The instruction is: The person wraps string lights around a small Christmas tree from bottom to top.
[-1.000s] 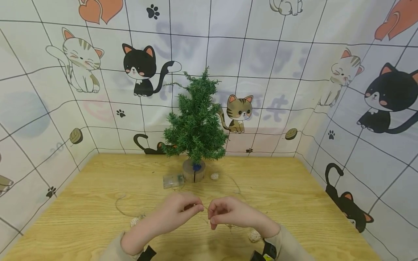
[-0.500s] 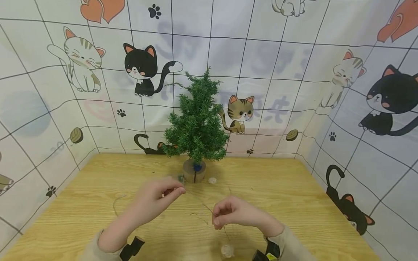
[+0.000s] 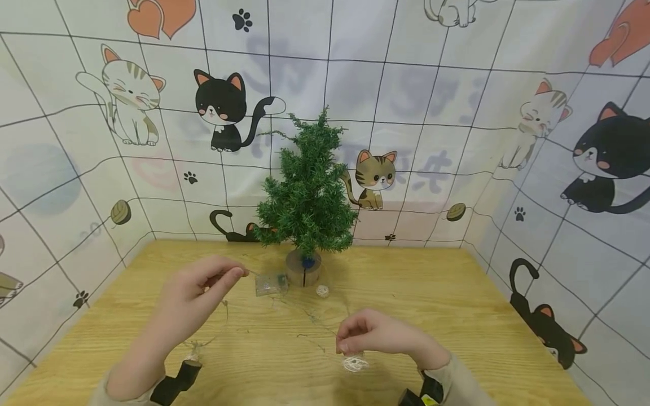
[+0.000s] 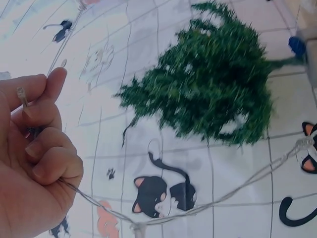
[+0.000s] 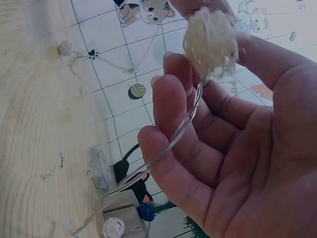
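A string of fairy lights, thin wire with woven white balls, runs between the hands. My left hand (image 3: 200,290), raised at left, pinches its wire (image 4: 237,189) between thumb and forefinger; the wire also passes under the curled fingers. My right hand (image 3: 378,338) holds the string at its fingertips, close to a woven ball (image 3: 355,363). That same ball (image 5: 212,43) hides part of the right fingertips in the right wrist view. Another ball (image 3: 322,291) lies by the wooden base (image 3: 303,270) of a small green artificial tree (image 3: 307,192). A further ball (image 3: 194,355) shows beside the left forearm.
A clear plastic box (image 3: 271,285) lies left of the tree base. Small dark wire or twig bits (image 3: 302,336) are scattered on the wooden table (image 3: 431,299). A cat-printed cloth (image 3: 431,96) stands behind and at both sides.
My left hand has moved left and away from the right hand, drawing the wire out between them. The right hand has shifted slightly right. The ball by the tree base has slid left and nearer.
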A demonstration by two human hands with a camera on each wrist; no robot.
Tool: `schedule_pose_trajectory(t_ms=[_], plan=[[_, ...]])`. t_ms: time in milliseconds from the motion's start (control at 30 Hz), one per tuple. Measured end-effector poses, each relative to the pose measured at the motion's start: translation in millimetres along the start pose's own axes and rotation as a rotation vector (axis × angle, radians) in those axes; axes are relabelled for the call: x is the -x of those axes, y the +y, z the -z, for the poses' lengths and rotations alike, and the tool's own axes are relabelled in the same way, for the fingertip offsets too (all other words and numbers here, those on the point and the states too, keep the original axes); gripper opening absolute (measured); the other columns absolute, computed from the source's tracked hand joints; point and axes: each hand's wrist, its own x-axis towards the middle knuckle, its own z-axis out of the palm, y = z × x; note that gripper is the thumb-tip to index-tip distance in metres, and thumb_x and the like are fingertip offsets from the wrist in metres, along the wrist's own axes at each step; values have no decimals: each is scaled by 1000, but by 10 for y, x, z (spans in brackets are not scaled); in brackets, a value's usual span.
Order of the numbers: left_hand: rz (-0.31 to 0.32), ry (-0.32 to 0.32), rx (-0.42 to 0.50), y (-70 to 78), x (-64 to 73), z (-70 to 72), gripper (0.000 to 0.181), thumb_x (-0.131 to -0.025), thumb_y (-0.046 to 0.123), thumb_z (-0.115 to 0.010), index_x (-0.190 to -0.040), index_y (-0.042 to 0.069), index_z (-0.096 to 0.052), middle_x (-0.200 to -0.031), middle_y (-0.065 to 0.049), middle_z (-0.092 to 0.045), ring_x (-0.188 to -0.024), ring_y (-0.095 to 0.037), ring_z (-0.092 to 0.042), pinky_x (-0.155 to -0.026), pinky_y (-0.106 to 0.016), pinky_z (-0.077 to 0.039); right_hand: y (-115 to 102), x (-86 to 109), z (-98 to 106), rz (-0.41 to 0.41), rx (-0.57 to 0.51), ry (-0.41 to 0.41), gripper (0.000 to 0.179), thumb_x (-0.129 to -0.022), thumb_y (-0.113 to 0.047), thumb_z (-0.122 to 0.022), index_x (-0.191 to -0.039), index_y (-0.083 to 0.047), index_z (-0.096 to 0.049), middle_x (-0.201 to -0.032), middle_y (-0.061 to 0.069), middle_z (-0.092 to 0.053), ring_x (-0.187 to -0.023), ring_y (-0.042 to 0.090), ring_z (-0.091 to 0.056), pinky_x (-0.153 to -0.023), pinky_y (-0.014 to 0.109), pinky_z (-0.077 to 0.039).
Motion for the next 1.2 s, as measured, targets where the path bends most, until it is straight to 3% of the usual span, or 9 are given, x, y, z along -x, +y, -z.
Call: schedule_pose_trajectory(t_ms=[167, 300, 500, 667, 800, 900, 1000, 1100, 1200], plan=[[-21, 93, 17, -24, -5, 131, 25, -85, -10, -66, -93, 13, -74, -83, 8, -66, -61, -3, -48, -55, -17, -39, -15, 24, 22, 12, 21, -27, 15, -96, -5, -57, -94, 9, -62, -77, 16, -59, -64, 7, -54, -60, 25, -52], [-26, 142, 24, -59, 1, 211, 22, -85, -11, -65, -93, 8, -74, -87, 8, -67, -66, -1, -53, -60, -13, -43, -21, 50, 33, 11, 15, -18, 12, -94, -2, -59, -95, 9, -62, -78, 12, -60, -67, 3, -53, -60, 21, -48], [2, 232, 99, -102, 18, 320, 20, -85, -17, -61, -93, -2, -72, -92, 10, -69, -70, -2, -53, -62, -11, -41, -65, 92, 76, 10, 42, 74, 16, -97, -5, -56, -100, 9, -63, -81, 4, -62, -70, 5, -54, -62, 24, -50], [75, 318, 103, -77, 28, 448, 18, -87, -16, -59, -93, -4, -72, -80, 13, -66, -55, -2, -40, -52, -15, -33, -112, 123, 115, -41, 163, 202, 14, -97, -8, -58, -101, 3, -67, -85, 6, -66, -73, 8, -58, -66, 29, -53], [152, 377, 84, -42, 39, 549, 13, -90, -12, -59, -94, -7, -71, -66, 11, -58, -48, -5, -31, -47, -19, -27, -104, 150, 164, -99, 366, 311, 12, -95, -17, -64, -96, -7, -71, -91, 0, -69, -82, 10, -62, -74, 32, -52], [200, 415, 57, -26, 55, 619, 12, -92, -8, -59, -96, -11, -70, -63, 10, -57, -45, -6, -27, -46, -19, -26, -73, 157, 211, -112, 535, 372, 6, -93, -21, -67, -92, -17, -72, -93, -5, -69, -88, 10, -61, -78, 33, -49], [221, 442, 78, -52, 73, 684, 12, -93, -8, -58, -97, -13, -68, -61, 7, -55, -40, -7, -22, -43, -22, -21, -49, 150, 268, -128, 638, 394, 4, -91, -20, -69, -90, -23, -71, -94, -9, -67, -89, 10, -60, -77, 34, -46], [264, 425, 48, -90, 72, 752, 13, -94, -6, -58, -98, -11, -69, -58, 7, -53, -38, -8, -21, -43, -23, -21, -63, 128, 336, -161, 704, 387, 3, -91, -21, -69, -91, -23, -71, -93, -13, -65, -87, 9, -58, -74, 33, -46], [321, 394, -2, -110, 22, 828, 15, -95, 1, -59, -99, -7, -71, -65, 8, -60, -41, -10, -23, -46, -23, -25, -138, 96, 406, -193, 759, 370, 3, -91, -22, -68, -90, -20, -71, -89, -15, -63, -83, 7, -57, -72, 31, -47]])
